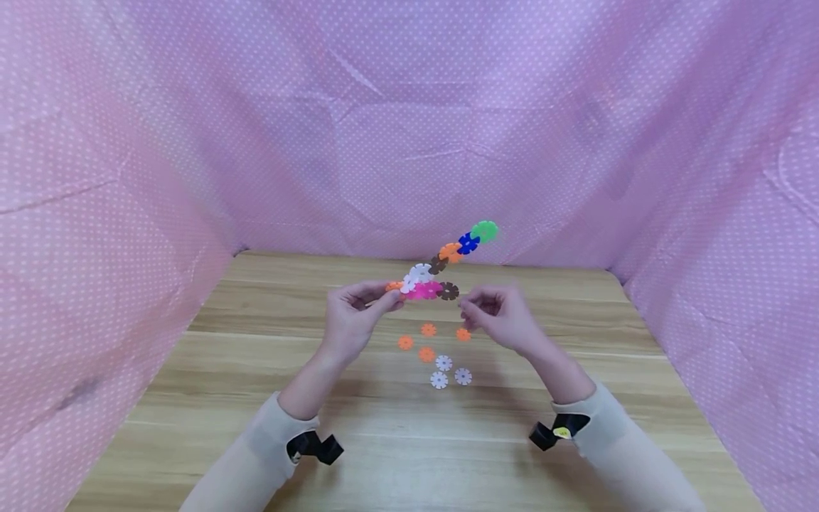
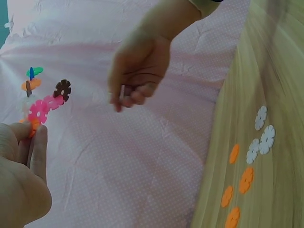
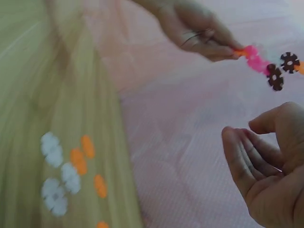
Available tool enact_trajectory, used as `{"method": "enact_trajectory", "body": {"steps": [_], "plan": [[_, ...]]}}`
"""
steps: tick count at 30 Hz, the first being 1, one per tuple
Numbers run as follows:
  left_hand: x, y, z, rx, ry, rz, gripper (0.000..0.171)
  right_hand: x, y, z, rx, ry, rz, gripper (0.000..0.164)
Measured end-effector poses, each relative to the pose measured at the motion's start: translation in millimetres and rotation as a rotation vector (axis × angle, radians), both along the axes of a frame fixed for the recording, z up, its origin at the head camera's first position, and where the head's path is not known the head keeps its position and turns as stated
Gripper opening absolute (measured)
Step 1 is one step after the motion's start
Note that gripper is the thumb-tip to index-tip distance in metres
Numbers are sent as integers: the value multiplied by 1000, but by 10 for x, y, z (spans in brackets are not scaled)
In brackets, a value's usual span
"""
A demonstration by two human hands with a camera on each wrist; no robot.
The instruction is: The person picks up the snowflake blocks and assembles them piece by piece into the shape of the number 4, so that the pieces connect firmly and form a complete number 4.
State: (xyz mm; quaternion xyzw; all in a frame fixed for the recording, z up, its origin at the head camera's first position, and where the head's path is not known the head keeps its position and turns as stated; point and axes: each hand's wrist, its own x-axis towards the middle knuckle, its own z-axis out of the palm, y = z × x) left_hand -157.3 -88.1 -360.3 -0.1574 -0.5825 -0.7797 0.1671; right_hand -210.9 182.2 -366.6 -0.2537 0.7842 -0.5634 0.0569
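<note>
My left hand (image 1: 348,320) pinches an orange notched disc (image 1: 393,286) between thumb and fingers, at the near end of a joined chain of flower-shaped plastic discs. From it one branch runs through pink discs (image 1: 424,290) to a brown disc (image 1: 450,291). The other branch climbs up and right through white discs (image 1: 419,273), a second brown, another orange and a blue disc (image 1: 468,243) to a green disc (image 1: 485,231). My right hand (image 1: 502,316) hovers just right of the brown end, apart from it; in the right wrist view its loosely bent fingers (image 3: 232,152) hold nothing.
Below the hands several loose orange discs (image 1: 426,354) and white discs (image 1: 439,380) lie flat on the wooden table (image 1: 397,455). Pink dotted cloth (image 1: 409,142) hangs behind the table and along both sides.
</note>
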Motion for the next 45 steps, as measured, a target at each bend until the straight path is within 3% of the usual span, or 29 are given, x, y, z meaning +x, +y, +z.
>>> {"method": "enact_trajectory", "body": {"steps": [5, 9, 13, 17, 23, 35, 40, 45], "plan": [[-13, -25, 4, -2, 8, 6, 20, 39, 120, -236, 305, 191, 17, 6], [-14, -33, 6, 16, 13, -1, 15, 62, 171, -382, 457, 240, 49, 7], [-13, -41, 13, 29, 11, 1, 23, 77, 187, -510, 534, 226, 103, 12], [-21, -46, 19, 20, 11, 7, 14, 89, 169, -635, 577, 249, 136, 16], [-29, -63, 24, 3, 16, 4, 14, 147, 105, -755, 667, 232, 172, 30], [-8, -65, 50, -24, 19, 12, 22, 196, -15, -779, 711, 209, 157, 18], [-7, -65, 38, -16, 17, 10, 18, 136, 11, -746, 627, 135, 167, 11], [-7, -78, 17, -5, 25, 10, 13, 42, 33, -565, 509, 124, 115, 5]]}}
